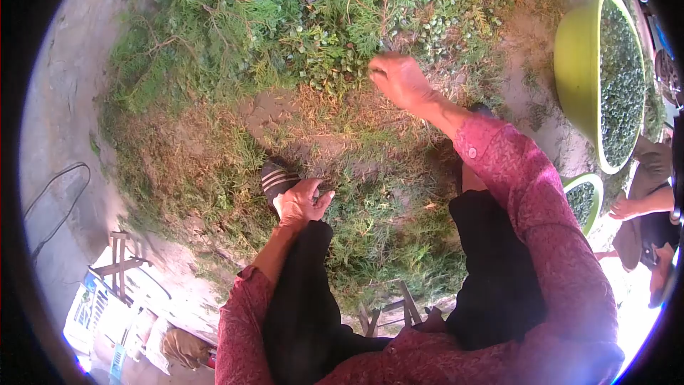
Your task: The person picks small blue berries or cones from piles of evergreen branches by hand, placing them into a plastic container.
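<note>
Green conifer branches with pale bluish cones (285, 28) lie heaped across the ground in front of me. My right hand (400, 80) is at the near edge of this heap, its fingers curled together; what they hold, if anything, is hidden. Close to my left knee and striped shoe (278, 180), my left hand (304, 203) rests with thumb and fingers apart and nothing in it. Loose green sprigs and brown needles (370, 221) cover the ground between my legs.
On the right stand a large yellow-green tub (578, 71) full of small green cones and a smaller green tub (595, 203). Another person's hand (630, 207) shows beyond them. At the lower left are a wooden frame (120, 267) and a printed sack (89, 306).
</note>
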`<move>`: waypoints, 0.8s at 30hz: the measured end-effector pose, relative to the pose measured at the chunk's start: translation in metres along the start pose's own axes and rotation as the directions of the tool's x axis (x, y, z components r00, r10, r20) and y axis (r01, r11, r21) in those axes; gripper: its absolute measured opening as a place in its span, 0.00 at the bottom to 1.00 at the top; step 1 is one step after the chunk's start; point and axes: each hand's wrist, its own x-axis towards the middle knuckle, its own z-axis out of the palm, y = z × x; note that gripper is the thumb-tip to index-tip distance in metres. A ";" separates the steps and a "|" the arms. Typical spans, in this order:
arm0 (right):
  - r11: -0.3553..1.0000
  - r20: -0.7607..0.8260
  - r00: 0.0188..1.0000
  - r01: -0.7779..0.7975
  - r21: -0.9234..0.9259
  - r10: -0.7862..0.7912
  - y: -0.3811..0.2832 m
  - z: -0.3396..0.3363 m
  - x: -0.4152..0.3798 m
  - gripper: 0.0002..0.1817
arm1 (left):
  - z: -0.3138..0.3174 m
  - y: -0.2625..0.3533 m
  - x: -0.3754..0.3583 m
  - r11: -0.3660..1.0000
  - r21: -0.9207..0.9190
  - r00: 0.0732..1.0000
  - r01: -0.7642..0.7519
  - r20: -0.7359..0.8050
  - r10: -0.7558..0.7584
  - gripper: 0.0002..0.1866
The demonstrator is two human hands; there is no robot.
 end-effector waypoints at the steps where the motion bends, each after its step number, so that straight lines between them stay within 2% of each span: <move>1: 0.995 0.045 0.994 -0.099 0.033 0.097 -0.004 -0.005 0.004 0.08 | 0.000 0.001 0.000 1.000 0.001 1.000 0.000 0.002 0.000 0.14; 2: 0.978 0.092 0.977 -0.197 0.062 0.191 -0.005 -0.008 0.006 0.09 | -0.001 0.002 0.001 1.000 0.012 1.000 -0.010 0.001 0.010 0.14; 3: 0.978 0.092 0.977 -0.199 0.063 0.193 -0.002 -0.007 0.006 0.09 | -0.002 0.002 0.002 1.000 0.024 1.000 -0.020 0.000 0.020 0.14; 6: 0.983 0.143 0.974 -0.182 0.013 0.178 0.003 -0.009 0.003 0.07 | -0.004 0.006 0.002 1.000 0.001 1.000 -0.022 -0.015 0.022 0.14; 8: 0.997 0.067 0.994 -0.082 -0.009 0.082 -0.004 -0.013 -0.001 0.06 | -0.001 0.005 0.001 1.000 -0.002 1.000 -0.018 -0.021 0.018 0.14; 12: 0.993 0.118 0.988 -0.092 -0.078 0.101 -0.002 0.000 0.003 0.06 | -0.002 0.005 0.001 1.000 0.000 1.000 0.001 -0.008 -0.001 0.15; 14: 0.963 0.193 0.952 -0.256 0.085 0.237 -0.006 -0.004 0.008 0.07 | -0.002 0.003 0.000 1.000 -0.011 0.999 0.029 0.022 -0.028 0.16; 15: 0.963 0.192 0.952 -0.257 0.083 0.238 -0.008 -0.011 0.006 0.07 | -0.001 0.002 -0.001 0.998 -0.027 0.997 0.059 0.049 -0.057 0.17; 16: 0.879 0.369 0.857 -0.445 0.175 0.360 -0.017 -0.027 0.006 0.07 | 0.000 0.000 -0.001 0.998 -0.032 0.997 0.055 0.046 -0.054 0.17; 17: 0.751 0.544 0.718 -0.622 0.222 0.434 -0.023 -0.038 0.002 0.07 | 0.000 -0.002 0.000 0.999 0.000 0.997 0.046 0.062 -0.046 0.17; 18: 0.754 0.545 0.717 -0.621 0.216 0.434 -0.023 -0.040 -0.010 0.07 | 0.001 -0.004 -0.001 0.999 0.031 0.996 0.039 0.080 -0.041 0.17; 19: 0.546 0.615 0.666 -0.728 0.415 0.422 -0.018 -0.039 -0.027 0.07 | 0.001 -0.003 -0.001 0.999 0.023 0.996 0.039 0.079 -0.041 0.17; 20: 0.278 0.678 0.625 -0.780 0.560 0.387 -0.014 -0.038 -0.038 0.08 | 0.001 -0.001 -0.001 0.999 0.002 0.997 0.046 0.056 -0.046 0.17; 22: 0.276 0.679 0.648 -0.761 0.587 0.344 -0.010 -0.036 -0.038 0.09 | 0.003 0.000 -0.001 0.999 -0.013 0.998 0.051 0.035 -0.051 0.17; 24: 0.432 0.562 0.701 -0.713 0.553 0.439 -0.011 -0.034 -0.022 0.07 | 0.004 -0.005 -0.002 0.998 -0.024 0.997 0.055 0.051 -0.054 0.17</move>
